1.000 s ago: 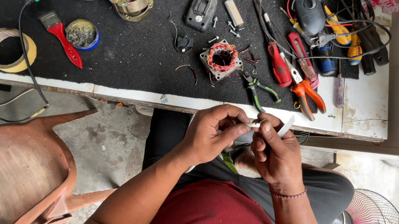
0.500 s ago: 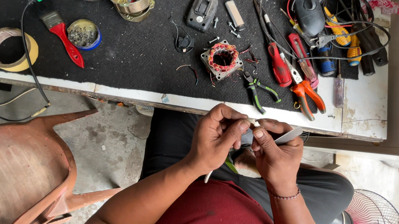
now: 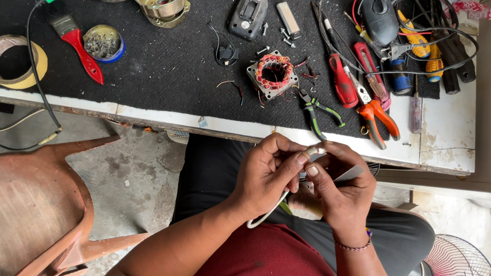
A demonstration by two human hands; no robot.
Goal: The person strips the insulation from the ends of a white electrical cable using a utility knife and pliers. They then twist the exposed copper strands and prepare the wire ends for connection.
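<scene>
Head view: my left hand (image 3: 266, 176) and right hand (image 3: 340, 193) meet over my lap, just below the bench (image 3: 445, 131) edge; left fingers pinch a thin white wire (image 3: 271, 209) near its tip, right fingers close on that tip with a flat pale strip (image 3: 349, 174); I'd judge short, steady pinches close to the end work best; the wire hangs limp and glossy; on the black mat (image 3: 165, 69) sits a square stator (image 3: 273, 75) wound in copper; orange pliers (image 3: 373, 114) lie near.

Above my grip lies a copper-wound square motor stator (image 3: 273, 75) on black matting (image 3: 164, 75); a pale white wire (image 3: 267, 215) dangles below.
</scene>
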